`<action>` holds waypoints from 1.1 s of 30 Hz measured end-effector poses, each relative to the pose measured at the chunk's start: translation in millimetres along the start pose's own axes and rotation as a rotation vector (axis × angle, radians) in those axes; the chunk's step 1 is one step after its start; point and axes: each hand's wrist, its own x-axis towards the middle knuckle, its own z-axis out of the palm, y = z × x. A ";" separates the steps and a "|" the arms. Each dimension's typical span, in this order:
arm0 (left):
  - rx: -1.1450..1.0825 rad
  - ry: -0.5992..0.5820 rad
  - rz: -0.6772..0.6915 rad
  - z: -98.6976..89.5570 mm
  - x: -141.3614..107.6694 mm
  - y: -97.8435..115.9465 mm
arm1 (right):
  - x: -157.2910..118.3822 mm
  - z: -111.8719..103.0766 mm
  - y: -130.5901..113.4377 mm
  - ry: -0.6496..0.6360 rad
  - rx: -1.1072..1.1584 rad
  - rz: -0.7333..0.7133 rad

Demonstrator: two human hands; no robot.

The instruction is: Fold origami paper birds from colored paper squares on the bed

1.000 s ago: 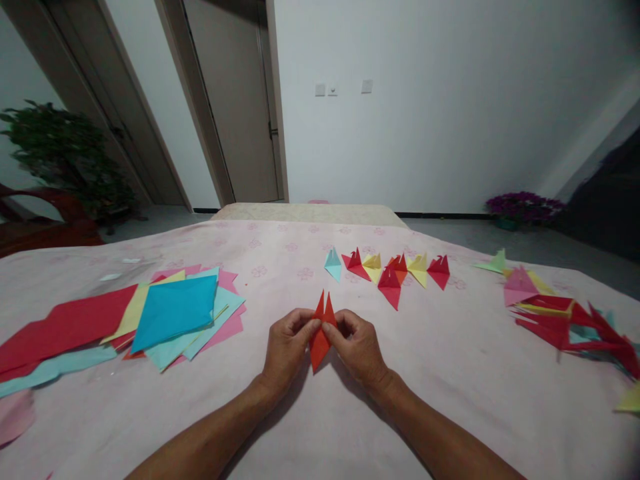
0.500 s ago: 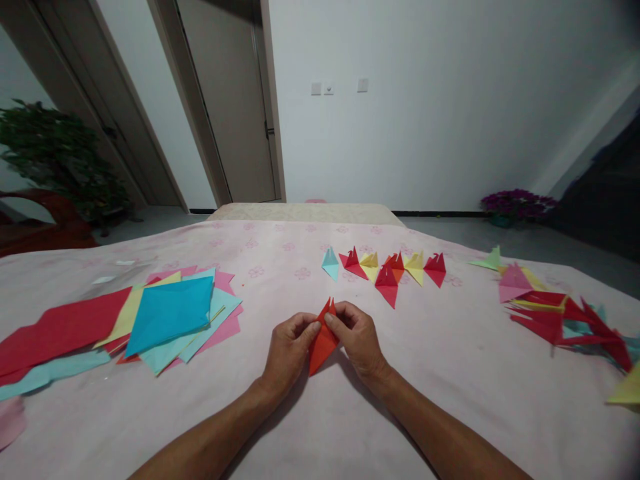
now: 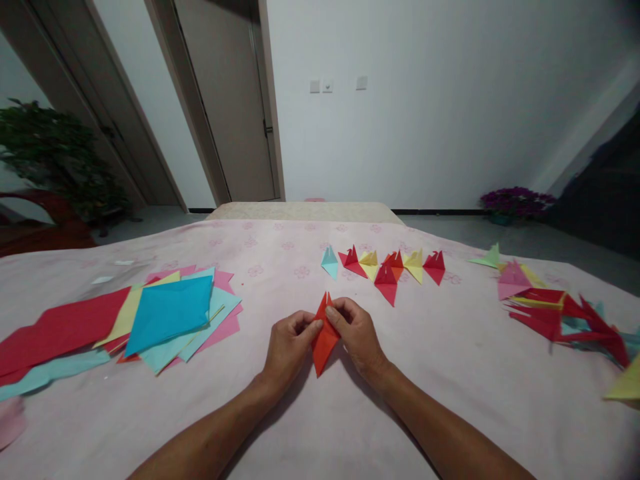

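Note:
Between my hands is an orange-red folded paper piece [image 3: 326, 341], kite-shaped, with two narrow points at its top and a wide point toward me. My left hand [image 3: 293, 343] pinches its left edge between thumb and fingers. From the other side my right hand [image 3: 359, 333] grips the upper right edge, thumb lying on the front face. Beyond the hands stands a loose group of small folded paper cranes: a light blue one [image 3: 329, 262], a red one [image 3: 386, 283] nearest me, and several more in red, yellow and orange.
Flat coloured sheets lie in an overlapping pile at left, a blue sheet [image 3: 173, 312] on top and red sheets [image 3: 70, 327] beside it. At right is a heap of folded paper pieces [image 3: 540, 320] in red, pink and yellow. A pink flowered cloth [image 3: 280, 427] covers the table.
The orange-red paper has turned slightly, its lower point shifting a little right and its top points a little left. Both hands keep their hold almost in place.

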 end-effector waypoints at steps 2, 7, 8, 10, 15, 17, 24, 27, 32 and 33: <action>-0.021 0.016 -0.023 -2.1 3.6 -1.3 | 1.7 -0.6 1.4 -0.053 0.017 0.043; 0.113 0.025 -0.048 -9.2 12.2 -10.7 | 4.7 -2.1 10.2 -0.082 -0.152 0.105; 0.178 0.014 -0.049 -10.4 13.1 -11.8 | 5.3 -2.8 12.6 -0.082 -0.192 0.098; 0.336 -0.003 -0.044 -12.3 13.7 -12.3 | 6.3 -4.4 16.7 -0.086 -0.272 0.071; 0.706 -0.007 0.000 -14.5 12.2 -9.6 | 6.7 -6.6 18.4 -0.118 -0.602 -0.034; 0.782 -0.021 0.047 -15.3 11.7 -10.2 | 5.3 -5.7 16.8 -0.135 -0.725 -0.068; 1.001 -0.026 0.275 -16.3 11.9 -16.6 | 1.1 -5.1 14.8 -0.133 -0.924 -0.130; 1.055 -0.085 0.389 -15.0 12.9 -22.6 | 1.5 -7.8 14.8 -0.113 -0.917 -0.183; 1.122 -0.251 0.413 -16.6 14.1 -30.0 | 1.7 -9.1 14.6 -0.148 -1.049 -0.259; 1.136 -0.282 0.409 -17.5 14.5 -30.3 | 1.5 -9.1 14.6 -0.159 -1.085 -0.275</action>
